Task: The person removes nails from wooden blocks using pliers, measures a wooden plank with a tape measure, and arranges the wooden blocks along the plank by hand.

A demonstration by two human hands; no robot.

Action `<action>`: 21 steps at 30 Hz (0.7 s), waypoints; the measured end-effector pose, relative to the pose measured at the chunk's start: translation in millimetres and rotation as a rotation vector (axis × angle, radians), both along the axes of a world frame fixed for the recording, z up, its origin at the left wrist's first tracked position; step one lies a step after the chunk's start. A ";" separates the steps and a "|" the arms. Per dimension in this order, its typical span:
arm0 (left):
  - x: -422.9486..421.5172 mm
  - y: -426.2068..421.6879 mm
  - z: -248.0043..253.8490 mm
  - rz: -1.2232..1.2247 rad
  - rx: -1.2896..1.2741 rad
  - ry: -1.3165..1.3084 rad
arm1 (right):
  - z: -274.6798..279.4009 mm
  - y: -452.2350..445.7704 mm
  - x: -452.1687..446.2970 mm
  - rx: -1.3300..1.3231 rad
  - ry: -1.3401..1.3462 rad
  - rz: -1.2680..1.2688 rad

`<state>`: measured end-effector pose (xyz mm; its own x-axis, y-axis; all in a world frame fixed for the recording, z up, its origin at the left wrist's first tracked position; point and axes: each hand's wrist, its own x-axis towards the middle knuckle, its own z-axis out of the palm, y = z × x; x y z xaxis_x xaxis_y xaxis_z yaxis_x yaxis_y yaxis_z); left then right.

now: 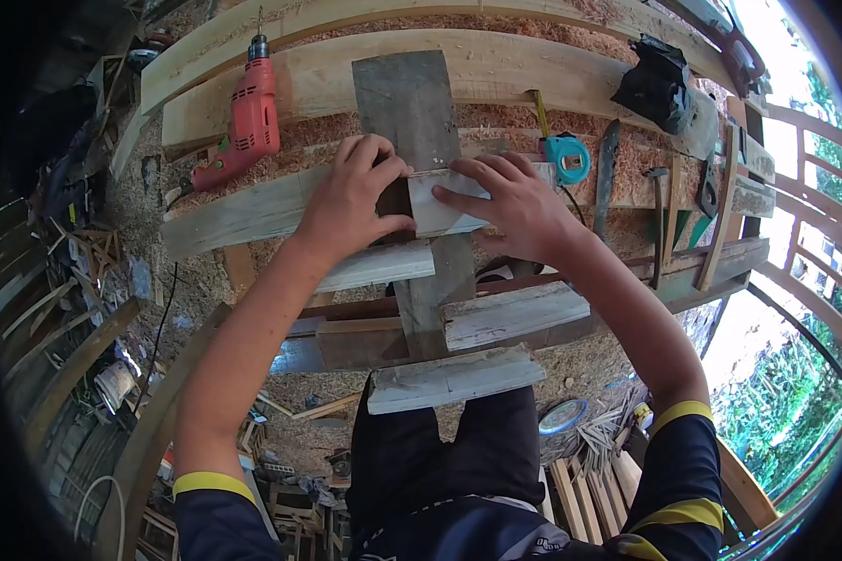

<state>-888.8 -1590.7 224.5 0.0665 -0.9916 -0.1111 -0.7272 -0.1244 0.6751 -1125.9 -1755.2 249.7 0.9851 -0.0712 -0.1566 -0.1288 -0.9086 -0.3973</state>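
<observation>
A short white-painted board piece (432,213) lies across an upright grey plank (405,98) on the bench. My left hand (351,198) is curled at its left end, thumb at the near edge and fingers at the far edge. My right hand (524,208) grips it from the right, fingers over the top and thumb low by the near edge. Closer to me are three more whitish pieces: one on the left (379,266), one on the right (515,313), and one by my lap (454,379).
A red drill (253,117) lies at the left. Rightward are a teal tape measure (567,159), a dark blade (607,173), a hammer (660,224) and a black plastic bag (653,84). Long boards (318,70) cross the back among shavings. Wood scraps (594,486) cover the floor.
</observation>
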 end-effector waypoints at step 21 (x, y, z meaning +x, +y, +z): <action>5.5 -1.7 -5.3 -0.013 -0.036 0.008 | -5.8 -5.5 -36.9 -0.076 -0.007 -0.156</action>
<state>-883.4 -1592.4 219.2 0.0525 -0.9957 -0.0759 -0.7235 -0.0903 0.6844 -1162.8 -1760.7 243.9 0.9622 -0.2345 -0.1385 -0.2681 -0.9053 -0.3295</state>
